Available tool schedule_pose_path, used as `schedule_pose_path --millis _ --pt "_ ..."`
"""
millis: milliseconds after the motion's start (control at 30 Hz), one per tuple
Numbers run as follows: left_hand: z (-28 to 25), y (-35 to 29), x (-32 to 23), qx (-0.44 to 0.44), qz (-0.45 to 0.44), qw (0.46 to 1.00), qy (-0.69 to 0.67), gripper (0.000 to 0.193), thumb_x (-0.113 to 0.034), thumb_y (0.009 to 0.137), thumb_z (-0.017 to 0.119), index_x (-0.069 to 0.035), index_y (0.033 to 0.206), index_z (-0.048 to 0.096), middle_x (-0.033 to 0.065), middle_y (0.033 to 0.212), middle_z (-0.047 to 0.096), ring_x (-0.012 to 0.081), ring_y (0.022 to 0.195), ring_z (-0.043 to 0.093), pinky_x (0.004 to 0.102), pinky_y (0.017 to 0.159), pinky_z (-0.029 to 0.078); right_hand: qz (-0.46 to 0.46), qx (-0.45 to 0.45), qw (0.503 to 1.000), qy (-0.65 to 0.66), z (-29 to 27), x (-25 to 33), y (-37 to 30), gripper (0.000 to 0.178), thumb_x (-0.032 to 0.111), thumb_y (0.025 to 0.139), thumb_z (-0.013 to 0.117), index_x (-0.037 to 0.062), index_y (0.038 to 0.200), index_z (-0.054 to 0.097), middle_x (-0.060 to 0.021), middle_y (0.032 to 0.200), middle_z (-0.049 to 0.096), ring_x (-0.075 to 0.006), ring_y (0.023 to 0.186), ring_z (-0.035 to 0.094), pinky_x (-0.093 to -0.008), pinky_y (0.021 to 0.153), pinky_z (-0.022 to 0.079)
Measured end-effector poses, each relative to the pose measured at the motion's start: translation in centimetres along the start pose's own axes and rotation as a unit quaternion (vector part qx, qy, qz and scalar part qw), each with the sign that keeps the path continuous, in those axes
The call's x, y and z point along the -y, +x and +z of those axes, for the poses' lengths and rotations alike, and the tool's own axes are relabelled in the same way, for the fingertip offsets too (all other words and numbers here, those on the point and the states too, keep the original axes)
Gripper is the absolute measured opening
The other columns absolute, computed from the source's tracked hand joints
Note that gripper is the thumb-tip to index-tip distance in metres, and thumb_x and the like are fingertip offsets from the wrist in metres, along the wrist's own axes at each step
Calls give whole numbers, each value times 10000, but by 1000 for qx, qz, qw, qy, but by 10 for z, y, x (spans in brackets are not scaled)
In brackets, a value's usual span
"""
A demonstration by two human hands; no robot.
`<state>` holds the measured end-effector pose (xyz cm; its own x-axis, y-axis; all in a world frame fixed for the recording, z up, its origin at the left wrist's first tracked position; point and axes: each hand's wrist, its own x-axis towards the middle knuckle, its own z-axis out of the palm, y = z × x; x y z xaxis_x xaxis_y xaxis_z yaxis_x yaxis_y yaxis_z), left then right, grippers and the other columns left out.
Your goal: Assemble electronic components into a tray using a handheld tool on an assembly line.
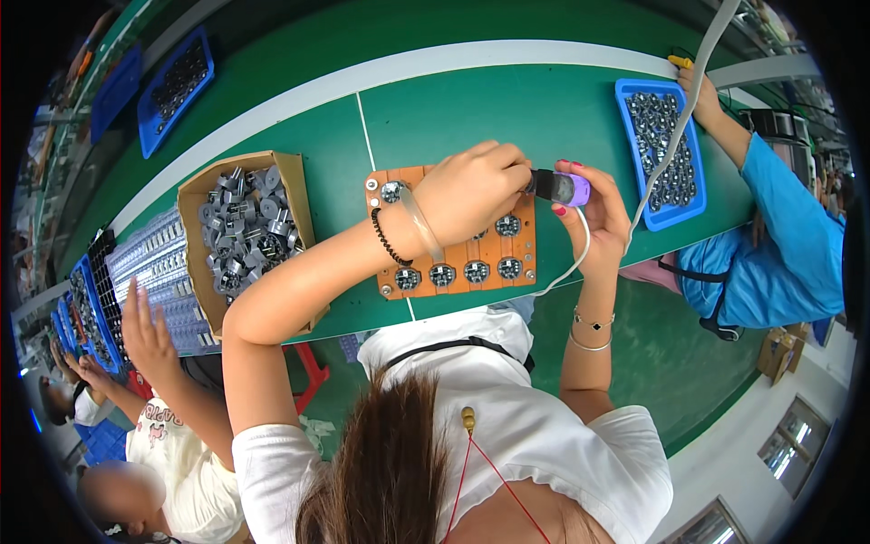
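Note:
My right hand [600, 213] grips a small purple-and-black device [569, 189] between thumb and fingers, and a white cable [580, 249] trails from it down to the table edge. My left hand [480, 186] reaches over an orange-brown fixture board [458, 284], its fingers closed at the device's dark end. What those fingers pinch is hidden by the hand. Round dark components with metallic parts [441, 275] sit in the board's sockets, a row of them along the near side. My left hand and wrist cover part of the far row.
A cardboard box [297, 195] of grey cylindrical parts stands left of the board, beside clear plastic trays [154, 272]. A blue tray [680, 215] of small components lies at the right. A grey cable [675, 136] hangs there. Co-workers' arms [154, 340] reach in at left and right [725, 127].

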<state>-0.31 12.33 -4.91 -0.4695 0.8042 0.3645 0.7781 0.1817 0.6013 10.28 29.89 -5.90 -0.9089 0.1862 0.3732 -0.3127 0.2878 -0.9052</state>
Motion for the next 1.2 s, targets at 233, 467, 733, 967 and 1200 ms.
schedule_pose_path --millis 233,467,733,967,1200 --pt "3 3 5 -15 -20 997 -68 96 -110 785 653 -40 837 614 88 878 597 271 794 616 373 692 527 13 -20 999 32 -1 -3 -3 461 25 806 705 -52 1212 501 -183 1161 582 -279 1114 571 -366 964 449" --pt "0 3 9 -12 -45 990 -134 95 -102 799 654 -32 829 597 101 814 592 293 681 605 372 638 515 57 -76 990 105 0 -4 -6 454 99 839 700 -35 1220 493 -190 1158 601 -281 1120 571 -385 982 440" --pt "4 3 1 -24 -11 999 -45 125 -88 751 708 -38 816 614 73 959 622 264 829 619 357 740 521 31 -20 999 21 0 2 -3 460 3 804 699 -45 1215 498 -176 1180 584 -269 1137 558 -372 974 443" --pt "0 2 -1 -1 -15 1000 -24 138 -102 739 711 -54 821 611 64 943 605 271 841 589 375 739 500 30 -26 999 17 1 0 -6 449 -6 806 689 -45 1213 501 -173 1165 591 -267 1111 574 -361 971 442" --pt "11 -6 7 30 -10 996 85 181 -145 738 696 -48 869 618 56 893 589 244 879 569 355 791 468 62 -143 986 57 -18 -5 -21 440 54 838 678 -38 1225 490 -179 1168 596 -260 1080 585 -364 959 444"
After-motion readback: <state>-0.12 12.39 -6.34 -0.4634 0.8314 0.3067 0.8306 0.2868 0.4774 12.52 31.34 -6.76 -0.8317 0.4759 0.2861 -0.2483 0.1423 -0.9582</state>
